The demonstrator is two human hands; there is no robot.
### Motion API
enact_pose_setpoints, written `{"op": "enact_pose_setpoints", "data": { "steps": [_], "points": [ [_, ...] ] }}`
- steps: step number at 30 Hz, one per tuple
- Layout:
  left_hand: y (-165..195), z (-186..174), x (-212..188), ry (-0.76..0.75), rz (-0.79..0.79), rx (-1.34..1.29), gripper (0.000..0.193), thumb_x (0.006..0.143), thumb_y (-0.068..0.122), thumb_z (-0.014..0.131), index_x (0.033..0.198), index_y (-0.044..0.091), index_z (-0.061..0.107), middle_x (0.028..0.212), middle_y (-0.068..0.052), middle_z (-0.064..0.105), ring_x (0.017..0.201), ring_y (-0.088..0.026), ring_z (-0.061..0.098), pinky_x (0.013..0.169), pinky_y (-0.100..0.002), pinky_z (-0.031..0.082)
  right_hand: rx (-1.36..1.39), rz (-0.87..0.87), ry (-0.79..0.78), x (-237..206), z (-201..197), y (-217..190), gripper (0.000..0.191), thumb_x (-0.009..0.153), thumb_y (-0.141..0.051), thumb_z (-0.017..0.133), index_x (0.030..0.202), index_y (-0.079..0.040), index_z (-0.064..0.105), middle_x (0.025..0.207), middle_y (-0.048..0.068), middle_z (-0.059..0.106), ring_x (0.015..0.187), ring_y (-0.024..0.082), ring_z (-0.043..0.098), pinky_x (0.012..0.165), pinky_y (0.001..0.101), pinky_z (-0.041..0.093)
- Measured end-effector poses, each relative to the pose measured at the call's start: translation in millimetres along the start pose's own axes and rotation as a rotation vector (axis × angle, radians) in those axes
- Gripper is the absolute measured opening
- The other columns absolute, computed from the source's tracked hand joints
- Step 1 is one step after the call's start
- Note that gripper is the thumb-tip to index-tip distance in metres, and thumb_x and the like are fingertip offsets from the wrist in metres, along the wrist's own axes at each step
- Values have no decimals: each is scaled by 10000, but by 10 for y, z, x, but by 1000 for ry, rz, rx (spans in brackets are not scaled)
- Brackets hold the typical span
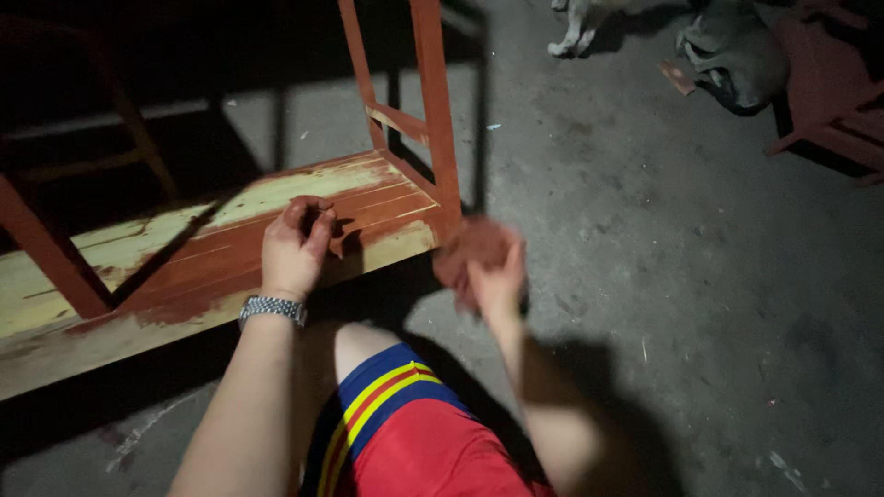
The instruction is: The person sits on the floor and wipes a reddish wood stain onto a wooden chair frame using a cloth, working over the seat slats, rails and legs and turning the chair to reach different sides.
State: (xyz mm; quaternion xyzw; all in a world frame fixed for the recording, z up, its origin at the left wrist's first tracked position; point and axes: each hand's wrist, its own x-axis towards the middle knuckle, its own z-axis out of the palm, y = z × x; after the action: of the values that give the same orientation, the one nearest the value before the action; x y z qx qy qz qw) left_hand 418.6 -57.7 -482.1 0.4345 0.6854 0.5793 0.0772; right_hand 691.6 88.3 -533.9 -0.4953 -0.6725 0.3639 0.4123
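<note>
A wooden table (pixel 276 198) lies upside down on the concrete floor, its pale underside partly covered with red-brown stain and its legs (pixel 435 110) standing up. My left hand (pixel 296 247), stained red-brown and wearing a metal wristwatch (pixel 273 308), rests on the stained boards with fingers curled; whether it pinches anything is unclear. My right hand (pixel 493 276), blurred by motion, holds a red-brown rag (pixel 471 248) just beside the near corner leg of the table.
My knee in red shorts with blue and yellow stripes (pixel 405 423) is below the hands. An animal's paws (pixel 573 28) and a grey bundle (pixel 732 55) lie at the top right. Red furniture (pixel 833 92) stands at the right edge.
</note>
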Motion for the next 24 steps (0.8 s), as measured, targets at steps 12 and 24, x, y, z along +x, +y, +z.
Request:
{"op": "enact_pose_setpoints", "data": {
  "steps": [12,24],
  "points": [
    [67,8,16,31,15,-17,241,976,231,684,1117,35,676,920,-124,728,824,-223,707,767,-343,555,-679,-652,-35,1033,713,-1262,1021,824,-257,787,1645,-260,179,1542,351,302,1341,569,430,1118,614,411],
    [165,36,42,-12,-164,-90,216,968,237,660,1075,50,677,869,-113,759,766,-234,748,741,-353,585,-234,-407,-206,839,354,-604,921,875,-135,688,1642,-86,180,1483,241,574,1342,408,599,1106,434,497]
  ]
}}
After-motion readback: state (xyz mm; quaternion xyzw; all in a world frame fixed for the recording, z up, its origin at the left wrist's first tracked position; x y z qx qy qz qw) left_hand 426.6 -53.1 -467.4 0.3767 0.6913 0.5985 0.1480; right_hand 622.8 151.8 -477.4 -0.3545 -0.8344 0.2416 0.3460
